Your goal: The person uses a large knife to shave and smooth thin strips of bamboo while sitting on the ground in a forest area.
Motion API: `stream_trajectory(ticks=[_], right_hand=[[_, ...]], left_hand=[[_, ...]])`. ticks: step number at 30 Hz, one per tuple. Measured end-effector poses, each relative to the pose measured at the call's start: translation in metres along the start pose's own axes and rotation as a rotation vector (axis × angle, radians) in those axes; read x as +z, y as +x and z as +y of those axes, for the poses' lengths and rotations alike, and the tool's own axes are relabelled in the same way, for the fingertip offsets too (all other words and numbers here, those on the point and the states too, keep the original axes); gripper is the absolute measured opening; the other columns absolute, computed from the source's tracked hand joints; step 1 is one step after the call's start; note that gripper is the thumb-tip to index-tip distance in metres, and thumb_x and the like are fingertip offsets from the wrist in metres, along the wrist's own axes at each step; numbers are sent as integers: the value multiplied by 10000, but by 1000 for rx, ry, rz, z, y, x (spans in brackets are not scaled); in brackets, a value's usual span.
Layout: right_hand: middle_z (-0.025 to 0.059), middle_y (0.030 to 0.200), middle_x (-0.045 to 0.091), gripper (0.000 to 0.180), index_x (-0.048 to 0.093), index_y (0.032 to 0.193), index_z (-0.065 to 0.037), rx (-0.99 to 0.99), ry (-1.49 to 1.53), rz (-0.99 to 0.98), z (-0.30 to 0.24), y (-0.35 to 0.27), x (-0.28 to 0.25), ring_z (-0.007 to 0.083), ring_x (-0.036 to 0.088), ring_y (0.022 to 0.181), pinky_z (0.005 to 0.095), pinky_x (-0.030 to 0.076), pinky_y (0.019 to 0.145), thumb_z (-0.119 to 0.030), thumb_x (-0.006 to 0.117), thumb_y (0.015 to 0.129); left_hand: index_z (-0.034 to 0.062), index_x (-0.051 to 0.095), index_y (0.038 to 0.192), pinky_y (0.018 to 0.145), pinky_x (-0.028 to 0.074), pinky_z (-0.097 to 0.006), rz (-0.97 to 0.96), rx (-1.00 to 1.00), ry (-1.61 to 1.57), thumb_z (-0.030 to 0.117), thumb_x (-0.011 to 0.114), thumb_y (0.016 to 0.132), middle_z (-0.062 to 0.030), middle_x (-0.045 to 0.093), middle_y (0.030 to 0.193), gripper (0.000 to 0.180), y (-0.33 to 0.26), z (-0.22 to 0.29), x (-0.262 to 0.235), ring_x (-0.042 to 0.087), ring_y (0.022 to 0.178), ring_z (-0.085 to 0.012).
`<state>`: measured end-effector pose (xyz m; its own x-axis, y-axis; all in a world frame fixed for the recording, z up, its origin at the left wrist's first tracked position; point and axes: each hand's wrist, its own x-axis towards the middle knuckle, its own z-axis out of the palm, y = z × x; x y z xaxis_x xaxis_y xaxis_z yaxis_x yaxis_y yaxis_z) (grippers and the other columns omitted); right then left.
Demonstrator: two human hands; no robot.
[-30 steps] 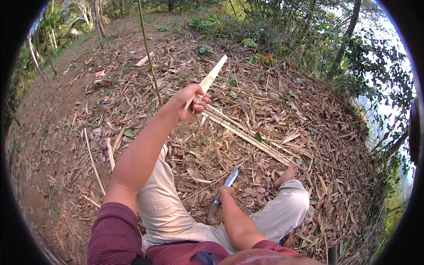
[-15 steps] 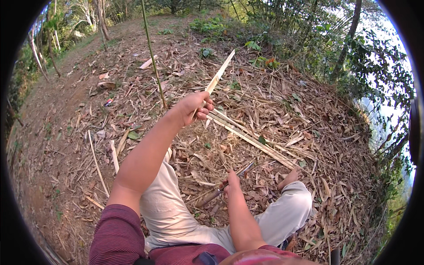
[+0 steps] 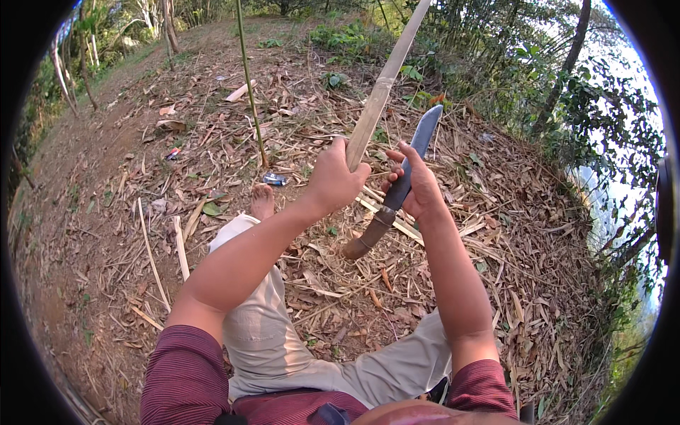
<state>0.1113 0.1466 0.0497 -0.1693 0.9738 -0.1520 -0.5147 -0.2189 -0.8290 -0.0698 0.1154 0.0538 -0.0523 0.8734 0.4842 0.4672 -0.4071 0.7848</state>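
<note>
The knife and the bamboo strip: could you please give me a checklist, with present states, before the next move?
1. Left hand closed around bamboo strip: ok.
2. Right hand holding knife behind its blade: ok.
3. Blade apart from both strip and left hand: ok.
4. Strip's far end visible: not ok, beyond the picture's top.
5. Visible foot covered: not ok, bare.
6. Blade sharpness: cannot tell.

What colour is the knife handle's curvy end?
The curved end is brown, seen best in the head view.
</note>
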Motion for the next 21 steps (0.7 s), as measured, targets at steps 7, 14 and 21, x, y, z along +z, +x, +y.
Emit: stream_trajectory(ticks=[7, 14, 21], right_hand=[[-64, 551, 360, 558, 631, 1125, 62, -56, -352, 68, -1, -61, -49, 77, 436, 500, 279, 450, 537, -449, 686, 909], [-46, 548, 430, 519, 676, 1068, 34, -152, -484, 85, -8, -70, -69, 71, 480, 473, 250, 453, 484, -462, 677, 914], [-6, 601, 543, 384, 655, 1028, 18, -273, -334, 112, -4, -67, -57, 80, 534, 503, 251, 451, 483, -321, 757, 879]], left_hand=[[-52, 484, 1096, 601, 511, -393, -53, 163, -41, 133, 652, 825, -188, 631, 752, 368, -23, 6, 32, 657, 649, -279], [-3, 495, 1104, 582, 492, -371, -208, 129, 8, 179, 659, 882, -156, 619, 769, 330, -42, 9, 39, 637, 649, -236], [-15, 448, 1120, 634, 503, -473, -324, 161, 51, 196, 674, 867, -240, 637, 788, 399, -53, 14, 47, 661, 722, -415]])
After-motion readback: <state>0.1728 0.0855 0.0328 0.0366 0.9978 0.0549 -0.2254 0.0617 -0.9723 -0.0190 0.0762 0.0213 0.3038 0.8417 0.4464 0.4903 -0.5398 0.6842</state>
